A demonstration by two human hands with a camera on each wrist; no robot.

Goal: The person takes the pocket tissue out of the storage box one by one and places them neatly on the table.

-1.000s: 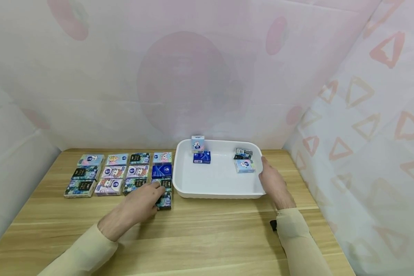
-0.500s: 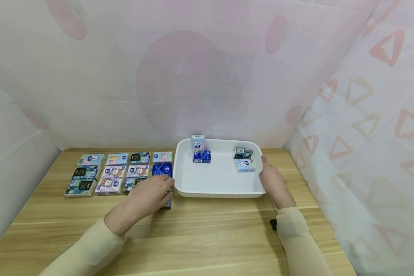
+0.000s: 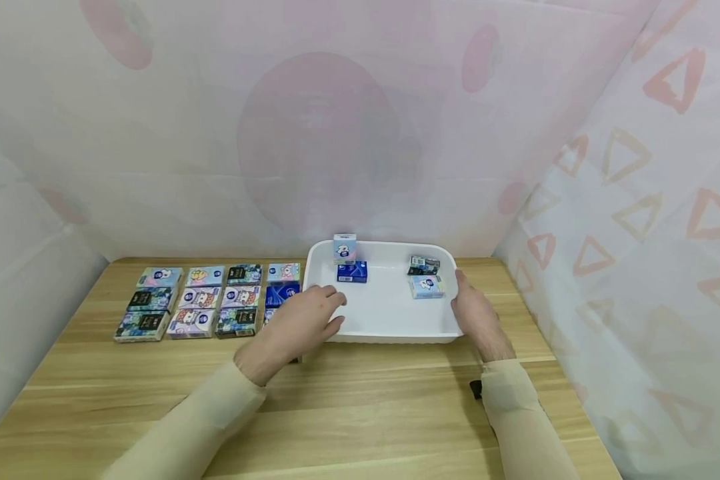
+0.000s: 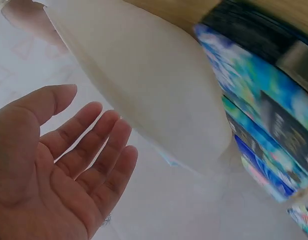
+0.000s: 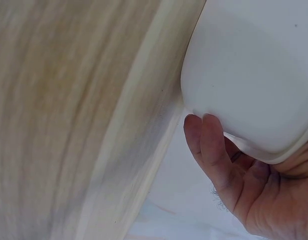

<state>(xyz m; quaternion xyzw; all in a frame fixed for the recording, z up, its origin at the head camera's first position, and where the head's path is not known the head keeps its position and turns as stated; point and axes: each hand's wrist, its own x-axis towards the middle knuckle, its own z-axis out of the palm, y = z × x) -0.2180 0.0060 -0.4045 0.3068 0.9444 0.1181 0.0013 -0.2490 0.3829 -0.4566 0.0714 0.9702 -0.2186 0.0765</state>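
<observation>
My left hand (image 3: 303,323) hovers over the left rim of the white plastic tray (image 3: 390,317). In the left wrist view its palm and loosely bent fingers (image 4: 84,140) hold nothing. At the tray's right end, my right hand (image 3: 477,313) grips the rim, and the right wrist view has its fingers (image 5: 211,137) curled under the edge. Inside the tray lie a blue tissue pack (image 3: 352,272), a light blue one (image 3: 427,287) and a dark floral one (image 3: 423,265). A pastel pack (image 3: 345,248) stands upright at the back left. My left hand partly hides the nearest column of packs.
Left of the tray, several small tissue packs lie in columns on the wooden table (image 3: 360,413), among them a dark floral pack (image 3: 237,321) and a blue pack (image 3: 281,294). A printed white cloth (image 3: 318,133) walls off the back and sides. A small black object (image 3: 476,389) is beside my right sleeve.
My left hand has lifted off the nearest column of packs and moved right to the tray's left rim. My right hand stays on the tray; the packs inside look unchanged.
</observation>
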